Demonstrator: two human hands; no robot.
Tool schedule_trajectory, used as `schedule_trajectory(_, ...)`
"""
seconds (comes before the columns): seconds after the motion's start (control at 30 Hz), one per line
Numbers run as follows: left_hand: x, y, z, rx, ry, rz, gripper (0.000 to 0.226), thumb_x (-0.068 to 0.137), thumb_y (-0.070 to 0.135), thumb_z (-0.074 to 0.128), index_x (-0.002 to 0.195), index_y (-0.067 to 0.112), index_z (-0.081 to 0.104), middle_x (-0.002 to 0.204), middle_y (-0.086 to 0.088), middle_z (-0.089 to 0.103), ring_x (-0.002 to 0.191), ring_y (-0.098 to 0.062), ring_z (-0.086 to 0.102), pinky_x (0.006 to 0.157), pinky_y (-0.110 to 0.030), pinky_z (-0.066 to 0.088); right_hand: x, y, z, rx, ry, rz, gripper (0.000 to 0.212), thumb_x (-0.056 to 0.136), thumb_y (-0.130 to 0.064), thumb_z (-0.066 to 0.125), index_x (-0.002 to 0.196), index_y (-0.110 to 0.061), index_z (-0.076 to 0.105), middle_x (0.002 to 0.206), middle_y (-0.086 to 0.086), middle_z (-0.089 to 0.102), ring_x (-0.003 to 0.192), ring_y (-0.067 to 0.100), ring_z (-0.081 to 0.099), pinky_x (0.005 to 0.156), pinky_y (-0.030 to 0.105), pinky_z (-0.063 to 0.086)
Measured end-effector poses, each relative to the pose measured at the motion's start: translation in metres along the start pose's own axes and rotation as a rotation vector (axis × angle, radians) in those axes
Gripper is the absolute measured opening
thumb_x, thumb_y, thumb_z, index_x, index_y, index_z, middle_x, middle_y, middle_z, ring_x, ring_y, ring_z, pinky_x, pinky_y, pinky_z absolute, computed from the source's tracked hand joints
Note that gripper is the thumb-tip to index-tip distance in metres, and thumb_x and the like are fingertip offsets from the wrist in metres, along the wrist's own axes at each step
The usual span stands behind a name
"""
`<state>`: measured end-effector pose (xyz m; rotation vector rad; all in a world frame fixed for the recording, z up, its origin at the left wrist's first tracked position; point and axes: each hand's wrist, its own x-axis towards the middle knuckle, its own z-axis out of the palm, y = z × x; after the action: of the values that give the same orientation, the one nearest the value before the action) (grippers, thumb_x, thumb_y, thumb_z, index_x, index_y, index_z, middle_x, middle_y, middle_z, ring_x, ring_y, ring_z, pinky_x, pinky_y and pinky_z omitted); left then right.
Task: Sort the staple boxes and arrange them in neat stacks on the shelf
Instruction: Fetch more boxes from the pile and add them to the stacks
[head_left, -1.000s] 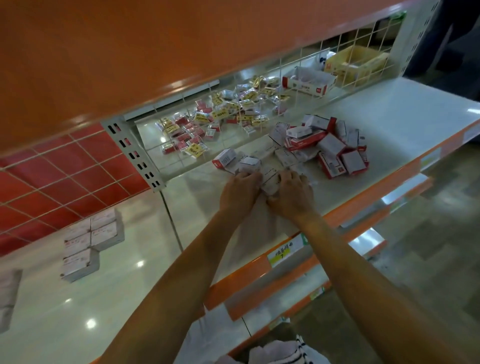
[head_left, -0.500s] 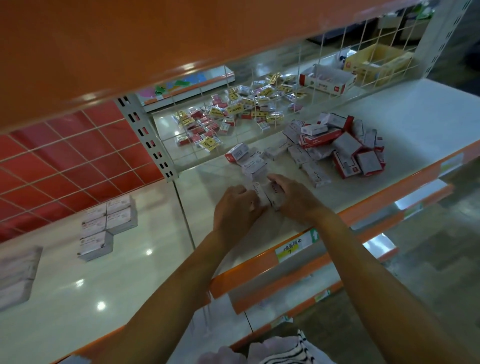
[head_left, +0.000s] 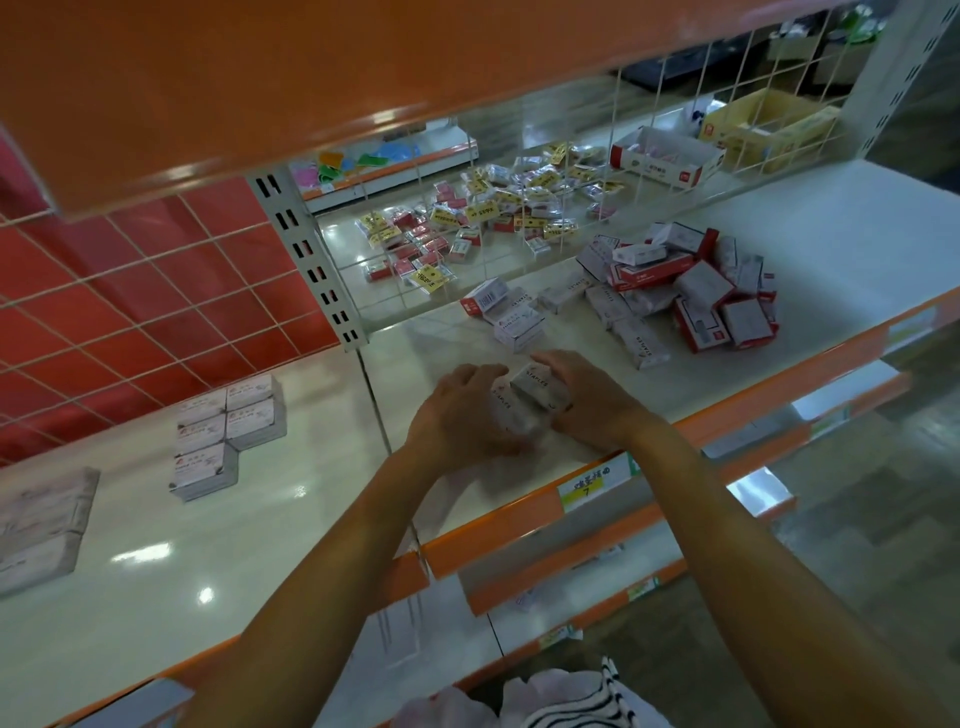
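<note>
Both my hands hold a small bundle of white staple boxes (head_left: 530, 397) just above the white shelf (head_left: 831, 218), near its front edge. My left hand (head_left: 462, 410) curls round the bundle's left side and my right hand (head_left: 587, 400) curls round its right side. Behind them lie a few loose white boxes (head_left: 514, 325) and, further right, a jumbled pile of red and white staple boxes (head_left: 696, 291). On the left shelf section stand neat stacks of white boxes (head_left: 228, 431).
A wire grid (head_left: 519, 218) backs the shelf, with small packets scattered on the shelf behind it. An orange shelf (head_left: 260, 78) hangs overhead. Wrapped packs (head_left: 41, 519) lie at far left. An orange rail with a yellow price tag (head_left: 584, 486) edges the front.
My hands have gathered boxes together and pulled the bundle toward the front edge. The camera view has shifted, so the shelf contents appear further right and up.
</note>
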<state>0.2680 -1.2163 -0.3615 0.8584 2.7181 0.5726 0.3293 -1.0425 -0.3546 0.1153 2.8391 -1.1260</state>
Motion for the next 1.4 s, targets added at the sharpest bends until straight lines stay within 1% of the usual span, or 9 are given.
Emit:
schedule_trajectory(0.13,-0.004,-0.011,-0.012,0.051,-0.104,0.072,0.091,0.063,0.055,0.08,0.14,0.027,0.041,0.139,0.003,0.044,0.126,-0.019,0.042,0.104,-0.033,0.038,0.005,0.006,-0.002,-0.149,0.109,0.019,0.052,0.074,0.001,0.063,0.124,-0.006,0.056,0.119,0.014,0.056,0.112,0.029,0.05,0.092,0.026,0.034)
schedule_trajectory(0.27,-0.008,-0.021,-0.018,-0.007,-0.072,0.142,0.065,0.07,0.033,0.083,0.127,0.019,0.055,0.124,0.001,0.054,0.096,-0.01,0.054,0.075,-0.006,0.04,0.003,0.006,-0.002,-0.108,0.137,0.012,0.047,0.077,0.004,0.061,0.123,-0.005,0.059,0.119,0.012,0.062,0.109,0.025,0.057,0.089,0.025,0.043)
schedule_trajectory(0.43,-0.014,-0.026,-0.019,-0.065,-0.021,0.153,0.044,0.072,0.024,0.082,0.109,0.012,0.063,0.109,-0.005,0.062,0.077,-0.014,0.063,0.073,-0.025,0.054,-0.001,0.004,0.004,-0.117,0.121,0.023,0.047,0.079,0.004,0.06,0.124,-0.006,0.057,0.122,0.01,0.06,0.111,0.024,0.055,0.086,0.018,0.038)
schedule_trajectory(0.7,-0.024,-0.025,-0.025,-0.215,-0.056,-0.043,0.034,0.082,0.025,0.074,0.112,0.016,0.063,0.109,0.002,0.064,0.09,-0.01,0.062,0.08,-0.02,0.053,-0.004,0.0,0.008,-0.037,0.139,0.055,0.047,0.082,-0.001,0.065,0.126,-0.013,0.057,0.126,0.006,0.059,0.113,0.019,0.056,0.088,0.019,0.042)
schedule_trajectory(0.87,-0.038,-0.033,-0.024,-0.328,-0.045,-0.101,0.044,0.08,0.03,0.074,0.121,0.018,0.063,0.115,0.003,0.065,0.1,-0.011,0.062,0.094,-0.03,0.051,-0.008,-0.009,0.014,0.063,0.118,0.074,0.048,0.083,0.0,0.064,0.126,-0.02,0.056,0.127,-0.001,0.059,0.113,0.014,0.057,0.08,0.007,0.039)
schedule_trajectory(1.07,-0.071,-0.052,-0.033,-0.563,-0.019,-0.177,0.037,0.081,0.014,0.073,0.116,0.017,0.065,0.105,0.007,0.066,0.094,-0.006,0.064,0.083,-0.02,0.054,-0.01,-0.036,0.031,0.269,0.077,0.026,0.05,0.082,0.002,0.064,0.127,-0.017,0.055,0.125,0.003,0.061,0.111,0.017,0.06,0.092,0.026,0.049)
schedule_trajectory(1.13,-0.085,-0.059,-0.039,-0.611,0.009,-0.223,0.038,0.082,0.009,0.072,0.117,0.018,0.063,0.105,0.01,0.064,0.094,-0.003,0.062,0.08,-0.016,0.053,-0.011,-0.046,0.037,0.347,0.061,0.016,0.05,0.083,0.004,0.063,0.128,-0.016,0.054,0.124,0.003,0.06,0.108,0.016,0.061,0.088,0.024,0.051)
schedule_trajectory(1.27,-0.12,-0.082,-0.049,-0.765,0.114,-0.263,0.041,0.079,-0.003,0.07,0.111,0.022,0.065,0.111,0.005,0.066,0.095,-0.007,0.067,0.079,-0.023,0.056,-0.01,-0.071,0.053,0.466,0.029,0.002,0.05,0.083,0.008,0.061,0.127,-0.017,0.056,0.116,-0.001,0.059,0.102,0.011,0.06,0.073,0.012,0.052)
schedule_trajectory(1.4,-0.162,-0.107,-0.062,-0.78,0.251,-0.317,0.043,0.076,-0.001,0.075,0.108,0.026,0.067,0.106,0.002,0.069,0.091,-0.007,0.068,0.079,-0.026,0.057,-0.013,-0.102,0.072,0.532,0.0,-0.046,0.046,0.083,0.008,0.062,0.123,-0.013,0.059,0.111,-0.001,0.062,0.1,0.009,0.061,0.079,0.014,0.053)
